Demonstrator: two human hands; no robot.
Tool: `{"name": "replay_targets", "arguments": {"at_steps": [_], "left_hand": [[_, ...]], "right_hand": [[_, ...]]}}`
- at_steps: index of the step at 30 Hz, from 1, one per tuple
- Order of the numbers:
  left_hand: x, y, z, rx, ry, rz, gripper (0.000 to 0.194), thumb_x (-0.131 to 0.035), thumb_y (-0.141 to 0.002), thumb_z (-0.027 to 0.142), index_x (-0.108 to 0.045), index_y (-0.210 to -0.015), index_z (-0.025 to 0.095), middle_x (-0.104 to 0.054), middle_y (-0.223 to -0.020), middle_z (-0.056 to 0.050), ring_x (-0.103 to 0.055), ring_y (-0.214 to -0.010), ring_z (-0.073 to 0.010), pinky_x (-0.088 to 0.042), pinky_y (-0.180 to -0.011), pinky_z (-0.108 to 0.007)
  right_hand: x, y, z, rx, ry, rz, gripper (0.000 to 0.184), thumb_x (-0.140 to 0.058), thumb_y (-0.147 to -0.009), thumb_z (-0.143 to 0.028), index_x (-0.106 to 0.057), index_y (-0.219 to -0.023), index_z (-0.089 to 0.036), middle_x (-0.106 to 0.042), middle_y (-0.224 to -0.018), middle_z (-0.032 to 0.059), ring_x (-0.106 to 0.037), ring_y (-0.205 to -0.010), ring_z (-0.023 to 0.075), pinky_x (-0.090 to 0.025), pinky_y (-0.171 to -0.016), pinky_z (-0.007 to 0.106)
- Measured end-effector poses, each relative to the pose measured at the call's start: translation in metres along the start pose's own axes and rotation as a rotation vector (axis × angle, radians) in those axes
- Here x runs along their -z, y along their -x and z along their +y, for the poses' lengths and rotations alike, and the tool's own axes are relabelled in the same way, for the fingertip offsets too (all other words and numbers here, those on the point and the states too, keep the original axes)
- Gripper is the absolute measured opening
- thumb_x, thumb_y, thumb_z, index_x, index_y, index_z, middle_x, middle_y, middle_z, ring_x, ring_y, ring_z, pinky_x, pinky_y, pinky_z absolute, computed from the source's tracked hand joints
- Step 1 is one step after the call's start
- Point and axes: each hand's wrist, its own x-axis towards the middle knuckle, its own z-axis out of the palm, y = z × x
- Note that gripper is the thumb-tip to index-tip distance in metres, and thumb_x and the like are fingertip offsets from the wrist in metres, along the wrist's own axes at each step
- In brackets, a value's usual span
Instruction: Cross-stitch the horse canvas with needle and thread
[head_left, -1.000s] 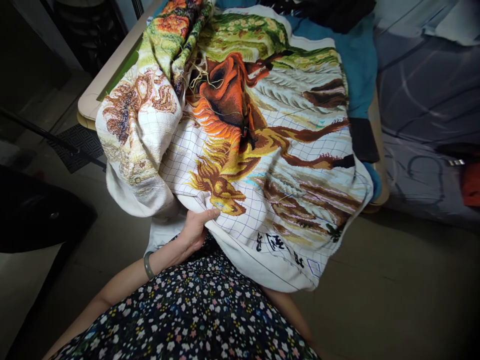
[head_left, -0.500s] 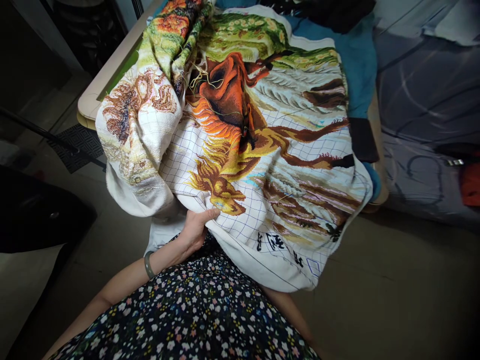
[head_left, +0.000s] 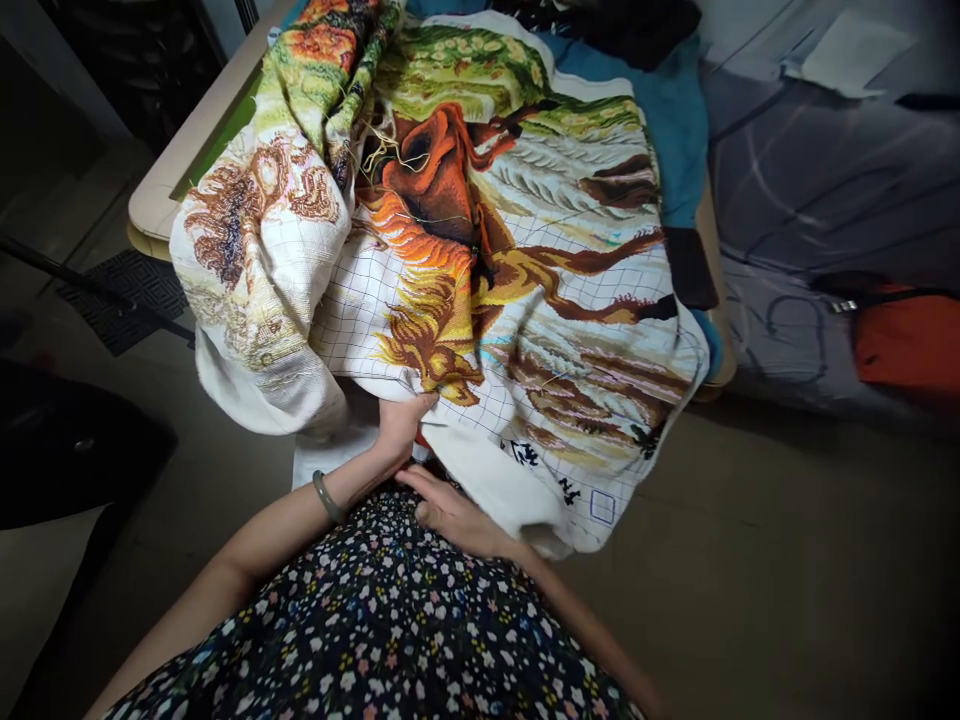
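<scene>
A large cross-stitch cloth [head_left: 465,330] drapes over the near edge of a table, with a galloping horse stitched in orange, brown and yellow. My left hand [head_left: 401,425] grips its near edge just below the horse's head, thumb on top and the other fingers hidden beneath. Close by, to the lower right, my right hand [head_left: 457,515] is in front of the floral dress, beside the folded-up white border. Its fingers stretch toward the left wrist and the thumb stands a little apart; I see nothing in it. Loose yellow threads [head_left: 394,155] lie on the stitching.
At the left, a bunched part of the cloth [head_left: 259,280] hangs over the table corner [head_left: 146,205]. A teal fabric [head_left: 675,130] lies beneath at the right. Farther right are a grey patterned cover [head_left: 787,220] and an orange bag [head_left: 911,340]. A dark object [head_left: 75,440] stands at lower left.
My right hand has come out from under the cloth to beside my left wrist. The near border has folded up there. The view has shifted slightly; my left hand keeps its hold.
</scene>
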Motion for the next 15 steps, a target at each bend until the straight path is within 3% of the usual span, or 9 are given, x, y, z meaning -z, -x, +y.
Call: {"name": "replay_targets", "arguments": {"at_steps": [2,3,4,6,8,10,11,13,15], "left_hand": [[0.003,-0.002,-0.003,0.001,0.024,-0.004,0.069,-0.082,-0.056,0.016,-0.062,-0.122,0.018,-0.074,-0.108,-0.006,-0.067,-0.108,-0.0245,-0.046,-0.105,-0.042],[0.005,-0.002,-0.002,0.007,0.039,-0.014,0.069,-0.082,-0.057,0.016,-0.062,-0.122,0.019,-0.074,-0.107,-0.006,-0.067,-0.106,-0.0241,-0.046,-0.104,-0.042],[0.006,0.000,-0.001,0.016,0.053,-0.032,0.069,-0.082,-0.057,0.015,-0.062,-0.122,0.019,-0.075,-0.107,-0.006,-0.068,-0.105,-0.0238,-0.047,-0.103,-0.042],[0.008,0.005,0.003,0.043,0.072,-0.078,0.067,-0.082,-0.058,0.014,-0.062,-0.122,0.019,-0.075,-0.107,-0.006,-0.068,-0.103,-0.0235,-0.048,-0.102,-0.042],[0.008,0.011,0.004,0.087,0.087,-0.127,0.067,-0.082,-0.059,0.014,-0.062,-0.123,0.020,-0.075,-0.108,-0.006,-0.068,-0.105,-0.0236,-0.047,-0.103,-0.042],[0.004,0.018,0.001,0.144,0.108,-0.154,0.070,-0.083,-0.058,0.014,-0.061,-0.124,0.021,-0.074,-0.111,-0.007,-0.066,-0.110,-0.0238,-0.045,-0.106,-0.042],[0.000,0.021,-0.003,0.169,0.120,-0.155,0.072,-0.084,-0.058,0.014,-0.060,-0.125,0.021,-0.074,-0.113,-0.006,-0.065,-0.113,-0.0238,-0.044,-0.108,-0.042],[-0.008,0.025,-0.010,0.215,0.139,-0.149,0.075,-0.085,-0.056,0.014,-0.060,-0.127,0.021,-0.073,-0.117,-0.006,-0.063,-0.117,-0.0238,-0.041,-0.110,-0.041],[-0.015,0.028,-0.015,0.256,0.151,-0.139,0.076,-0.085,-0.055,0.015,-0.060,-0.127,0.021,-0.072,-0.119,-0.006,-0.063,-0.118,-0.0239,-0.039,-0.112,-0.041]], "right_hand": [[0.007,0.014,-0.019,0.107,-0.150,-0.040,0.087,-0.022,-0.087,-0.083,-0.058,-0.133,-0.018,-0.061,-0.134,0.0146,-0.057,-0.125,0.0264,-0.044,-0.109,0.044],[0.012,0.021,-0.026,0.178,-0.228,-0.042,0.083,-0.024,-0.089,-0.081,-0.062,-0.129,-0.018,-0.064,-0.130,0.0133,-0.060,-0.121,0.0259,-0.045,-0.107,0.043],[0.017,0.025,-0.030,0.241,-0.263,0.049,0.073,-0.028,-0.092,-0.076,-0.066,-0.120,-0.020,-0.069,-0.119,0.0115,-0.065,-0.111,0.0248,-0.049,-0.100,0.042],[0.028,0.027,-0.019,0.311,-0.157,0.436,0.048,-0.042,-0.098,-0.061,-0.070,-0.105,-0.023,-0.072,-0.102,0.0086,-0.068,-0.096,0.0231,-0.053,-0.090,0.039],[0.037,0.019,0.013,0.207,0.092,0.813,0.031,-0.051,-0.098,-0.047,-0.069,-0.102,-0.023,-0.070,-0.098,0.0090,-0.066,-0.095,0.0243,-0.052,-0.089,0.040],[0.042,0.008,0.056,0.029,0.304,1.034,0.032,-0.050,-0.097,-0.043,-0.065,-0.110,-0.019,-0.067,-0.100,0.0124,-0.064,-0.093,0.0261,-0.052,-0.086,0.043],[0.043,0.004,0.076,-0.059,0.444,1.086,0.038,-0.052,-0.094,-0.042,-0.062,-0.119,-0.015,-0.064,-0.109,0.0171,-0.061,-0.099,0.0290,-0.051,-0.090,0.047],[0.046,0.004,0.105,-0.204,0.734,1.065,0.047,-0.052,-0.093,-0.040,-0.057,-0.130,-0.011,-0.054,-0.126,0.0237,-0.052,-0.116,0.0348,-0.043,-0.099,0.055],[0.054,0.017,0.117,-0.321,0.945,1.060,0.051,-0.052,-0.093,-0.038,-0.052,-0.138,-0.013,-0.044,-0.138,0.0254,-0.045,-0.124,0.0384,-0.039,-0.100,0.058]]}}
